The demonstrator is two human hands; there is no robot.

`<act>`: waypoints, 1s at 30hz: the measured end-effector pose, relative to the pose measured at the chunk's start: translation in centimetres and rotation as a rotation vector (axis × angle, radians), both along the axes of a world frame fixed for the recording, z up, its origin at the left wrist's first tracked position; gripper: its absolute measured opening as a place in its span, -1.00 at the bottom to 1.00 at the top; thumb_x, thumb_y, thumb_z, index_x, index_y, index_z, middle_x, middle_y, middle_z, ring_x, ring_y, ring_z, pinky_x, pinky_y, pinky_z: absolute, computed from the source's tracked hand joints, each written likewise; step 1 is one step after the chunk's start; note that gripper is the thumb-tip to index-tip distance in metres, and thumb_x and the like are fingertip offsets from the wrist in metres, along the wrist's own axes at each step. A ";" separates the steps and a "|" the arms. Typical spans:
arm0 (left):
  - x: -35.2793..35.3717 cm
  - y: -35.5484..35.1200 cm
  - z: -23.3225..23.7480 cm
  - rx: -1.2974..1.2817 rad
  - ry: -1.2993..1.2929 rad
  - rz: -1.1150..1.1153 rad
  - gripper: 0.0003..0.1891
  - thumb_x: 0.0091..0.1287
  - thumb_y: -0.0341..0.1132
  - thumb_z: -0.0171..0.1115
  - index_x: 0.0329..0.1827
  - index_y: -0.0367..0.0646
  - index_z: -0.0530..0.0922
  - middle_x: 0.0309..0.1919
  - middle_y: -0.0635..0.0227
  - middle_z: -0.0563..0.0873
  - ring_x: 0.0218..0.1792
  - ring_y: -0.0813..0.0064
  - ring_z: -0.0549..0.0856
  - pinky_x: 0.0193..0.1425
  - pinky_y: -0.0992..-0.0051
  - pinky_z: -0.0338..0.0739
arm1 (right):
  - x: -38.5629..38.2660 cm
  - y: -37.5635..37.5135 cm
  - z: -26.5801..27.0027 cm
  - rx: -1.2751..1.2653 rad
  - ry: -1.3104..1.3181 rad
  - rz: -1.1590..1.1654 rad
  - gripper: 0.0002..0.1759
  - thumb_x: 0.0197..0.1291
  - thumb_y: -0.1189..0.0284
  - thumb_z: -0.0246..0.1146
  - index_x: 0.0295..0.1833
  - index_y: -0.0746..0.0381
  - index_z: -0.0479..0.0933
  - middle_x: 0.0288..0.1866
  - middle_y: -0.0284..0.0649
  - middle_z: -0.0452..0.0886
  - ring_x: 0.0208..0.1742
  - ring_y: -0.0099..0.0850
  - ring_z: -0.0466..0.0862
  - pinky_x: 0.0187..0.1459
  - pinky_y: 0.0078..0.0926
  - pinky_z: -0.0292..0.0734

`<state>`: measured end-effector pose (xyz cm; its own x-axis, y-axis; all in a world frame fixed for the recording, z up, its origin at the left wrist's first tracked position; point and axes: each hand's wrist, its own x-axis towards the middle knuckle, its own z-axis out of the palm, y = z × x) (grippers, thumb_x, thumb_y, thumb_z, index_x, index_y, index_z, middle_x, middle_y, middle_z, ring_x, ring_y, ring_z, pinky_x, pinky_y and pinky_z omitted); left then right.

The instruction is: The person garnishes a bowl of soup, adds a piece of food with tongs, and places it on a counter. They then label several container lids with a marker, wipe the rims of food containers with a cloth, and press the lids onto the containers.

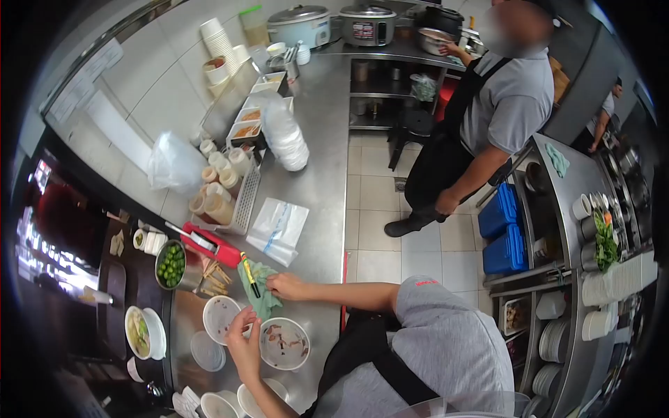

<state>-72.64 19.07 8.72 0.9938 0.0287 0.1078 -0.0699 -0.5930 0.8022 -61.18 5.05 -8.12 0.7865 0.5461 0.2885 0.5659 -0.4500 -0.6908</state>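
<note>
My right hand [286,286] is closed on a crumpled green cloth [263,299] on the steel counter. A yellow-and-black marker [249,275] lies across that cloth. Just below, my left hand [244,345] has its fingers bent together between two round white bowls; what they pinch, if anything, I cannot make out. The nearer bowl [284,343] has reddish-brown pieces at its bottom. Some dark bits show in the other bowl [221,319], partly behind my left fingers. Stacked clear lids [208,350] lie beside it.
A red tape dispenser [209,245], a pot of limes [171,265] and a basket of sauce bottles [240,209] stand along the counter. Plastic bags [277,230] lie nearby. More white containers [221,405] are at the bottom. A co-worker [481,118] stands at the back counter by rice cookers [368,26].
</note>
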 end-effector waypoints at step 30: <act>4.9 -2.7 -3.1 0.671 0.176 -0.276 -0.24 -0.10 -0.27 0.42 0.25 -0.12 0.32 0.27 0.03 0.30 0.23 0.01 0.32 0.24 0.21 0.27 | -1.9 -0.8 2.4 0.535 0.505 -0.094 -0.50 -0.01 0.56 0.16 0.14 0.25 0.41 0.05 -0.09 0.47 0.09 -0.34 0.45 0.07 -0.44 0.36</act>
